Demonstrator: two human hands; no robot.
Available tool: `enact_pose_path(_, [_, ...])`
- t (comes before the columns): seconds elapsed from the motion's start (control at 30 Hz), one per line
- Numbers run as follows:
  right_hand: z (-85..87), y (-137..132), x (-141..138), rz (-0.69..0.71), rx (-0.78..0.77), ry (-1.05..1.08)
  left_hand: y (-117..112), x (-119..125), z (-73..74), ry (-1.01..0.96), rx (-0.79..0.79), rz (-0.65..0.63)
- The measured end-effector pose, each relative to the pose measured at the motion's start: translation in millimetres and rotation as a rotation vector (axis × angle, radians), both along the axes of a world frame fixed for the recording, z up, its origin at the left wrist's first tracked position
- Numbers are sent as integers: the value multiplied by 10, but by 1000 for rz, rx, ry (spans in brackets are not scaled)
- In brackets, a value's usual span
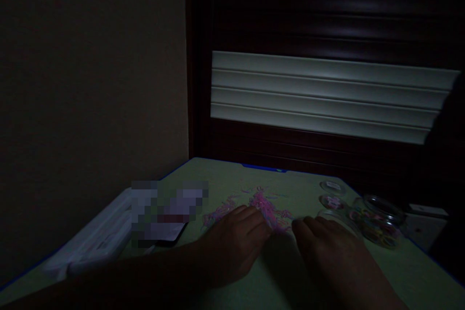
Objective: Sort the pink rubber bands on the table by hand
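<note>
The room is dim. A pile of small pink and purple elastic bands (267, 208) lies spread on a pale green table top (225, 174). My left hand (236, 237) rests palm down on the table, its fingers stretched toward the near edge of the pile. My right hand (327, 247) lies flat just right of it, fingertips close to the bands. Neither hand holds anything that I can see.
A clear jar (379, 225) of coloured bands lies on its side at the right, with two small round lids (331, 193) behind it. A dark phone (170, 232) and a white case (98, 242) sit at the left. A wall and shutter stand behind the table.
</note>
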State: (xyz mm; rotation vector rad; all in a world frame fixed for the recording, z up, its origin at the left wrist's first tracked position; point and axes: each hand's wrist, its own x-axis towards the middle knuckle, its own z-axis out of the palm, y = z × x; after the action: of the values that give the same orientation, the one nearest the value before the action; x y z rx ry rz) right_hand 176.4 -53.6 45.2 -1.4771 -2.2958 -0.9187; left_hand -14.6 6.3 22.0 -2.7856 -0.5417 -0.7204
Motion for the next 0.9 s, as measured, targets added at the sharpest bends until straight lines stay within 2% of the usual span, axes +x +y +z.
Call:
enact_pose_path(0.27, [181, -92, 164, -219, 64, -48, 10, 6, 9, -10, 30, -8])
enact_pose_path(0.5, [244, -118, 169, -349, -15, -46, 13, -1, 2, -9, 11, -7])
enact_pose_path(0.73, [224, -112, 231, -357, -17, -59, 17, -4, 21, 2, 22, -8])
enact_pose_path(0.9, [199, -107, 204, -375, -23, -90, 30, -7, 5, -19, -31, 25])
